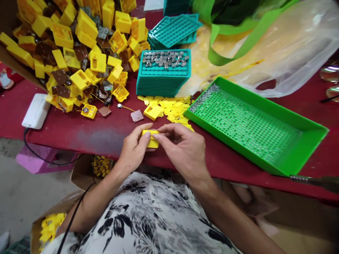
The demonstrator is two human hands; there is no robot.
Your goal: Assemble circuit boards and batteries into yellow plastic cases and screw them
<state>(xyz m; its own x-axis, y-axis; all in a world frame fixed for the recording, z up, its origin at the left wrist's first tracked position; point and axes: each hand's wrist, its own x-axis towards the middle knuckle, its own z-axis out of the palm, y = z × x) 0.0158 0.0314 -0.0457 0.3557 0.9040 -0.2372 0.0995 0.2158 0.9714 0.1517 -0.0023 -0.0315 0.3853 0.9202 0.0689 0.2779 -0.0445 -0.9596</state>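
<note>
A small yellow plastic case (152,141) is held between both hands above the front edge of the red table. My left hand (134,147) grips its left side, thumb on top. My right hand (185,148) is closed at its right side, thumb and fingertips pressed on it; anything small between those fingertips is hidden. Just beyond lie another yellow case (153,111), a brown circuit board (137,116) and a round silver part (119,106) on thin wires. Flat yellow pieces (173,107) are spread behind my right hand.
A large heap of yellow cases (87,28) with boards fills the back left. Stacked teal trays (163,83) bear silver coin-like cells. To the right stands a green tray (238,141) with rows of small metal pieces. A white power bank (36,111) with a cable lies left.
</note>
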